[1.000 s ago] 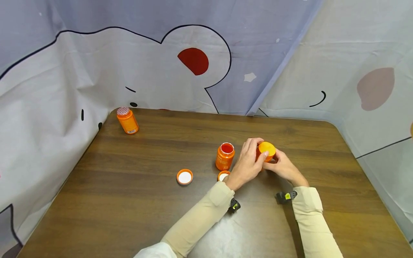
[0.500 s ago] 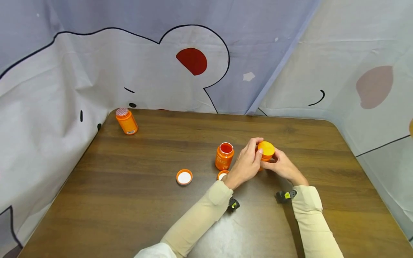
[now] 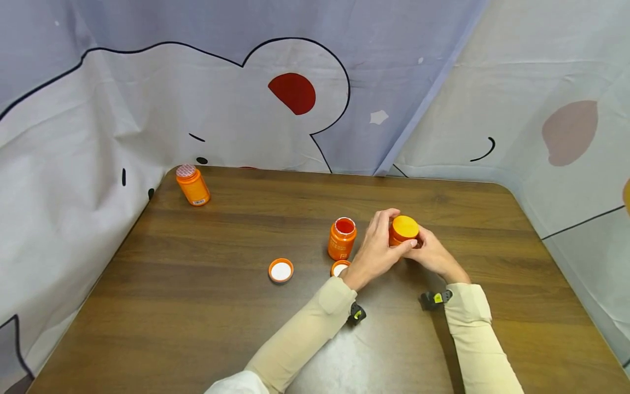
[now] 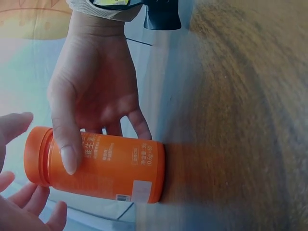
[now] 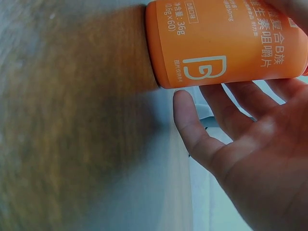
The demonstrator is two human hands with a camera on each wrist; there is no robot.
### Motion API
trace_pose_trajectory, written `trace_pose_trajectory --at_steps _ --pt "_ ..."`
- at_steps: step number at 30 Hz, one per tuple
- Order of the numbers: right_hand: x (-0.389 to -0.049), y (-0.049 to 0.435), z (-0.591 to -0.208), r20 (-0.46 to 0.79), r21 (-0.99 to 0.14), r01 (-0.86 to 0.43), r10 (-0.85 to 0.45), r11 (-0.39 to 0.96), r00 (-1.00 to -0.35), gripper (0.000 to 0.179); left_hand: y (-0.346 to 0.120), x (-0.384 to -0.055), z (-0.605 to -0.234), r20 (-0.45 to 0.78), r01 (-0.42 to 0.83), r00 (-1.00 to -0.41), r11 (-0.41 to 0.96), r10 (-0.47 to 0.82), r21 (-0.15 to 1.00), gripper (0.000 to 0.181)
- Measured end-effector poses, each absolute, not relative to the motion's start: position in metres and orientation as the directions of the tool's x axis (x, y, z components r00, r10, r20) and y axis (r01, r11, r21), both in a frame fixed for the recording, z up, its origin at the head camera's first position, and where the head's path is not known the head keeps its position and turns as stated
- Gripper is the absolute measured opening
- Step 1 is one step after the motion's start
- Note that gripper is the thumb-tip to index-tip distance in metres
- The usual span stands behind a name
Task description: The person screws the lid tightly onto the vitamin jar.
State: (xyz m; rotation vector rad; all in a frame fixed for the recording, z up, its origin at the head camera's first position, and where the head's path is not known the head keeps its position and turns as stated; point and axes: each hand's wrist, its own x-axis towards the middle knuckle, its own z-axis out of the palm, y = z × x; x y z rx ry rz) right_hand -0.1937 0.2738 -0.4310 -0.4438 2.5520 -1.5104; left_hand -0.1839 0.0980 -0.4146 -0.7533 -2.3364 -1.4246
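An orange pill bottle (image 3: 397,239) with a yellow-orange lid (image 3: 405,226) stands upright between both hands. My left hand (image 3: 376,253) reaches round the lid, fingertips at its far side and thumb at the near side. In the left wrist view, the left fingers (image 4: 37,202) lie right at the lid's edge. My right hand (image 3: 435,257) grips the bottle's body, thumb across the front and fingers behind. White print on the label shows in the right wrist view, where the bottle's base sits at the table surface.
Just left of my hands stands an open orange bottle (image 3: 342,241) with a red inside. An upturned lid (image 3: 281,271) lies nearby, and another lid (image 3: 339,267) is partly hidden by my left wrist. A lidless bottle with a patterned seal (image 3: 193,186) stands at the far left corner.
My left thumb has shifted from the lid's left side to the right across the near side. The right hand keeps its grip on the bottle, which has hardly moved.
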Motion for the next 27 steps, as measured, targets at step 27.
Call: trace_pose_trajectory --at_steps 27 --pt "-0.1927 0.2748 -0.4304 0.068 -0.876 -0.219 -0.339 0.431 -0.938 0.047 0.0978 -0.1868 -0.4173 0.475 0.575 -0.815 0.362 0.331 0.734 0.066"
